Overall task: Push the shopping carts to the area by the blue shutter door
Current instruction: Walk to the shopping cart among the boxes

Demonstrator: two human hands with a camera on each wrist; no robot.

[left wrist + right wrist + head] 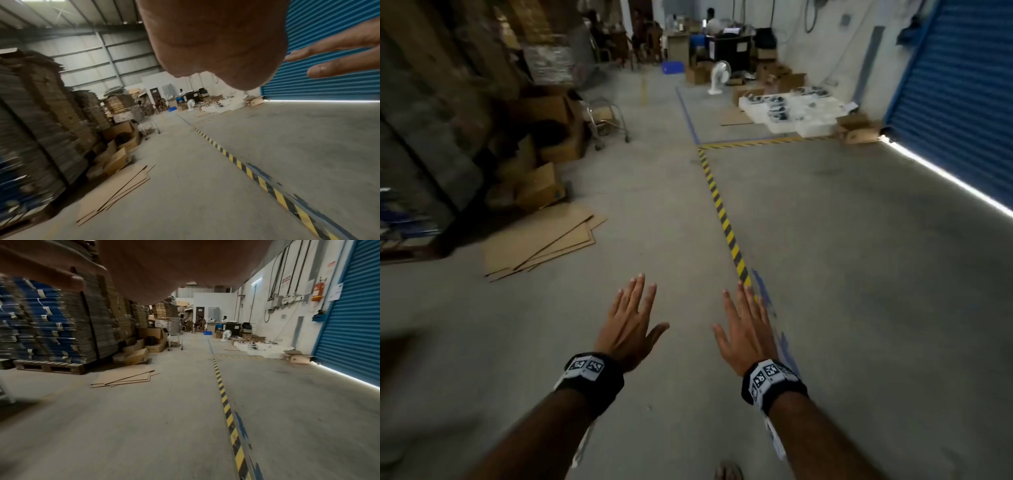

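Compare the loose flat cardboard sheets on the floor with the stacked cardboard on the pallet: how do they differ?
The flat cardboard sheets lie a few deep, fanned out directly on the concrete; the palletised stack is piled far higher and sits on a wooden pallet. The sheets are plain brown, while part of the stack shows blue. Both are flattened cardboard left of the striped floor line.

Blue ribbed shutter door [959, 92] at 2 o'clock, yellow-and-black striped floor tape [722, 219] at 12, brown flat cardboard sheets [541, 240] at 10, grey concrete floor [859, 274], black wristbands [594, 377] with black-and-white square markers.
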